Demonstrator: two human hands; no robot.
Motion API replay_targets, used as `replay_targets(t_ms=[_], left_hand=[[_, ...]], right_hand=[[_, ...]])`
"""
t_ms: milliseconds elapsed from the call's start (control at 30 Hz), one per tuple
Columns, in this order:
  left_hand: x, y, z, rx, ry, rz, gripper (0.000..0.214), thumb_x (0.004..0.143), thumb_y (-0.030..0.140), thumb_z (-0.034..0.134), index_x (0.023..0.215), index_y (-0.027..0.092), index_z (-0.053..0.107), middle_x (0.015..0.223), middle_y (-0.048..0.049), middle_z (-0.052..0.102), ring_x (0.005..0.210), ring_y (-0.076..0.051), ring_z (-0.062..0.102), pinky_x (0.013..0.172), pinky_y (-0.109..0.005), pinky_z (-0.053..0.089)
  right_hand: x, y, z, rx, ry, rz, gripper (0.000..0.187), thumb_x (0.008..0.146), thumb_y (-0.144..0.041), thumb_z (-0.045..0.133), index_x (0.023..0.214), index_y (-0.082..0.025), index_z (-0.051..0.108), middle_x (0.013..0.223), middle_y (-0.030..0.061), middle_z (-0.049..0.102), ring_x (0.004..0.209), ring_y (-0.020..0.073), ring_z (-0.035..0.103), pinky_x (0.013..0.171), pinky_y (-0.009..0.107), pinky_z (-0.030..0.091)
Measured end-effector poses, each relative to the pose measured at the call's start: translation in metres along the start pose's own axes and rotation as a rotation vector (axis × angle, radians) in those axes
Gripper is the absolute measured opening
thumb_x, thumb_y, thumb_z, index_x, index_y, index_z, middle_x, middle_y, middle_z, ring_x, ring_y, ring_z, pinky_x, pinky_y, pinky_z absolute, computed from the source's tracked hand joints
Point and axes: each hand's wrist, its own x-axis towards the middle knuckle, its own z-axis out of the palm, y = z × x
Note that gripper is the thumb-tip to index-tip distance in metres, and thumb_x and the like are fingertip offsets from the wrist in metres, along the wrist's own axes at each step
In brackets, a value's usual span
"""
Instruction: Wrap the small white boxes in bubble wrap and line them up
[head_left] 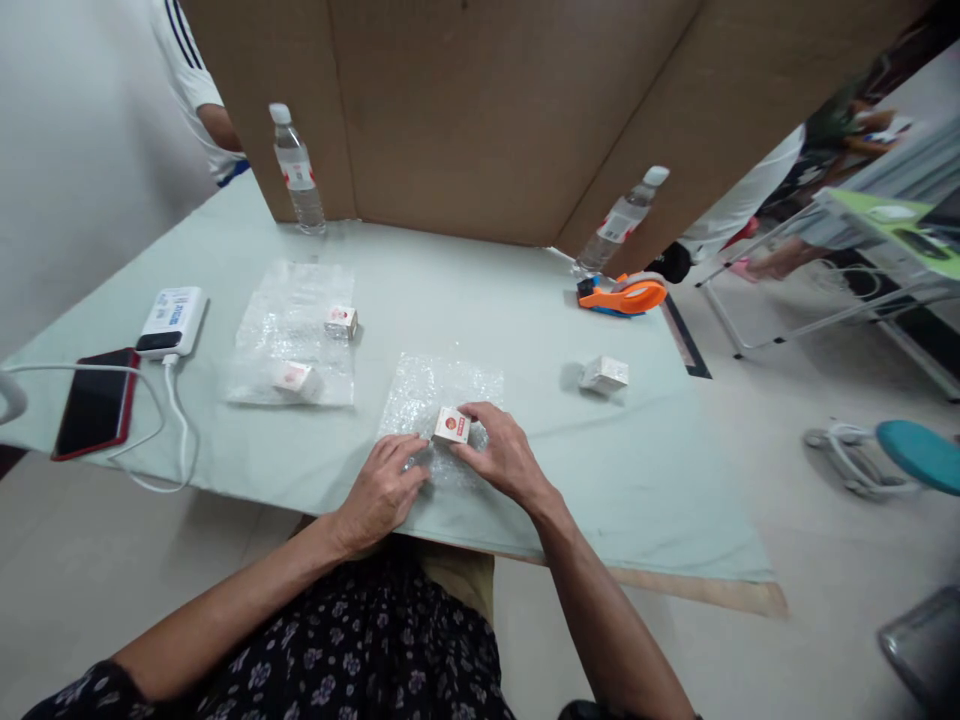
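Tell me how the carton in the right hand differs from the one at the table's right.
The held carton looks bare, its red emblem clear; the right-side carton looks wrapped in something translucent, any print indistinct.

The held carton is in the right hand, over bubble wrap; the right-side carton rests on the tablecloth.

Both are small, pale and boxy.

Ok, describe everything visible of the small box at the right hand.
The small box is pale, apparently card, with a round red emblem and a red printed patch on its visible face. It looks closed and is held over the bubble wrap; whether its underside touches is unclear. The right hand has it between thumb and fingers.
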Motion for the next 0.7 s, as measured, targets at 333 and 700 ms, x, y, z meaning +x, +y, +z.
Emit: replay_targets(t_ms=[333, 700], left_hand=[[0.020, -0.001, -0.008, -0.161, 0.084, -0.157, 0.013, 0.084, 0.010, 0.057, 0.090, 0.019, 0.064, 0.124, -0.0116, 0.063, 0.120, -0.027, 0.057, 0.101, -0.048, 0.049], [0.064, -0.018, -0.006, -0.429, 0.017, -0.464, 0.008, 0.080, 0.016, 0.060, 0.073, 0.019, 0.063, 0.119, -0.0104, 0.071, 0.112, -0.025, 0.066, 0.096, -0.042, 0.053]], right_hand=[[0.010, 0.007, 0.012, 0.038, -0.072, 0.041, 0.044, 0.078, -0.027, 0.069, 0.120, -0.022, 0.058, 0.118, 0.0100, 0.068, 0.106, 0.0272, 0.063, 0.093, 0.043, 0.048], [-0.007, 0.004, -0.028, 0.305, -0.111, 0.002, 0.058, 0.081, -0.047, 0.072, 0.133, -0.027, 0.054, 0.136, 0.0111, 0.060, 0.125, 0.0285, 0.057, 0.105, 0.050, 0.045]])
